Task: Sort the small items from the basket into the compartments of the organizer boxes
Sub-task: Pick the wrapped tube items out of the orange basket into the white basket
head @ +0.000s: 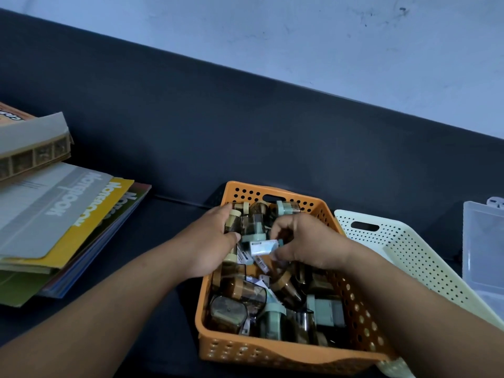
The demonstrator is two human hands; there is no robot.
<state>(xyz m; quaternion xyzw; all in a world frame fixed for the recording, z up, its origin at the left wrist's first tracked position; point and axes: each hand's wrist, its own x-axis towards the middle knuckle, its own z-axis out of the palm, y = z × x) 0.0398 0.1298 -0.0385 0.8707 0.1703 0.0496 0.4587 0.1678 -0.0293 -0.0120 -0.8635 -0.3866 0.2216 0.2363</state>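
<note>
An orange perforated basket [275, 353] stands on the dark table, filled with several small dark see-through sharpeners with tan or pale green caps and small wrapped erasers. Both hands are inside its far half. My left hand [210, 241] wraps around a dark sharpener with a tan cap [234, 222] at the basket's far left. My right hand [305, 241] pinches a small white and blue wrapped eraser [264, 247] between thumb and fingers, just above the pile. A clear plastic organizer box [484, 257] lies open at the right edge, partly cut off.
A cream perforated basket [409, 257] sits partly under the orange one on its right. A stack of notebooks [62, 222] and a cardboard piece [30, 148] lie at the left. A dark raised back panel [218, 118] runs behind the table.
</note>
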